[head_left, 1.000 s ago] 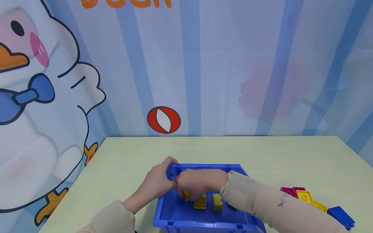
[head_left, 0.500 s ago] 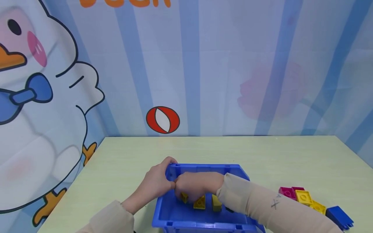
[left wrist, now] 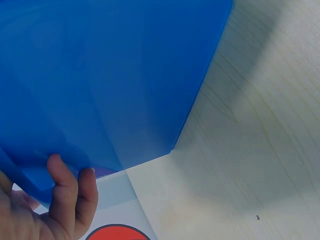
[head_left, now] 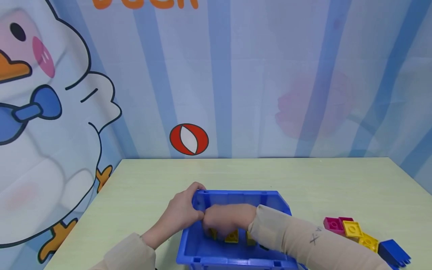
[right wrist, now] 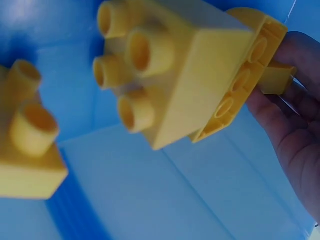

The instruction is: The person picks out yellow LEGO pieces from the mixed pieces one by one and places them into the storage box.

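Pinching a yellow block inside a blue bin

Curled fingers of the right hand held that one small block, while three other yellow pieces showed just beside them. The left hand gripped the bin's wall near its far-left corner, probably to keep it from sliding. Well to the right hand's right, on the table, lay apparently two pinkish-red blocks, two yellow ones and one blue block.
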The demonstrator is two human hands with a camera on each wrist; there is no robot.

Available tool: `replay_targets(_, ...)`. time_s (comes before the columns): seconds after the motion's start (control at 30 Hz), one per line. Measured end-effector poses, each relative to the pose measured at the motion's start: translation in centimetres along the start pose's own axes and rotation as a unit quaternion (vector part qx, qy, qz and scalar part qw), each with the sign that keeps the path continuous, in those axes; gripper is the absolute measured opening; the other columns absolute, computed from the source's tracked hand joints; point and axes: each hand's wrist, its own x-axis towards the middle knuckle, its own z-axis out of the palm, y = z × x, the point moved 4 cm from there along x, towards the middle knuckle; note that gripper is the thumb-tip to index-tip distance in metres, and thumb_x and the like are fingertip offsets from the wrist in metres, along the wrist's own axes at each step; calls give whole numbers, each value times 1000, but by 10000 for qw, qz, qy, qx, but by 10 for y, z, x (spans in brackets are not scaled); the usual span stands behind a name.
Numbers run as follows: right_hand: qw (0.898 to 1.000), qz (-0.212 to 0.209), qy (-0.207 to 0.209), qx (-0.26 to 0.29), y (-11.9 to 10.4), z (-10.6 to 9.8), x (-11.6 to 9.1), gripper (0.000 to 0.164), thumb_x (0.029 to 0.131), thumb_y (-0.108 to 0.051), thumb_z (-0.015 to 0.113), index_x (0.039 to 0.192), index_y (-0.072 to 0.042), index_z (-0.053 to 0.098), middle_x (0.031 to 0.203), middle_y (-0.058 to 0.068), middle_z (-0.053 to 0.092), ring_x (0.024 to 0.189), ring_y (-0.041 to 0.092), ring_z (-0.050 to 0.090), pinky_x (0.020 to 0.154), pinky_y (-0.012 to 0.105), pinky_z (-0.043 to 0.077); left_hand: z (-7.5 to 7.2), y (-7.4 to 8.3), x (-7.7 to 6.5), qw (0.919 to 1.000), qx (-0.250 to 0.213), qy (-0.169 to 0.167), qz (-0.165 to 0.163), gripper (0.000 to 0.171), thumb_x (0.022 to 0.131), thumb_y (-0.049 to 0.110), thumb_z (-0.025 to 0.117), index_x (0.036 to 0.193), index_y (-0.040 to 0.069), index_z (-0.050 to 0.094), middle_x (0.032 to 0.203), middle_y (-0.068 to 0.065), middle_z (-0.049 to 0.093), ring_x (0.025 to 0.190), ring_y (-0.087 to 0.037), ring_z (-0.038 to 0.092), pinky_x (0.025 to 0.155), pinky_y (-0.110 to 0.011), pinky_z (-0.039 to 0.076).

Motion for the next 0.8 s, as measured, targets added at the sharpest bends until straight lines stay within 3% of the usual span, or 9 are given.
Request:
replay_targets(0.4, 9993, 154, -55, 347, -2, 1, 1, 13, 75, -11, 66, 86, -18, 66, 67, -11, 56, 58, 0, 50, 59, 11, 43, 1, 0, 0, 9999, -64, -79, -72, 48, 66, 9, 64, 109, 18, 46, 106, -12, 59, 86, -29, 56, 68, -48, 52)
replay_targets(0.8, 9995, 79, 52, 310, -2, -2, -1, 17, 74, -10, 67, 88, -18, 65, 72, -11, 58, 61, 0, 49, 62, 11, 42, 1, -1, 0, 10000, -48, -31, -11, 48, 66, 9, 65, 110, 17, 46, 106, -12, 59, 87, -30, 57, 69, -48, 52)
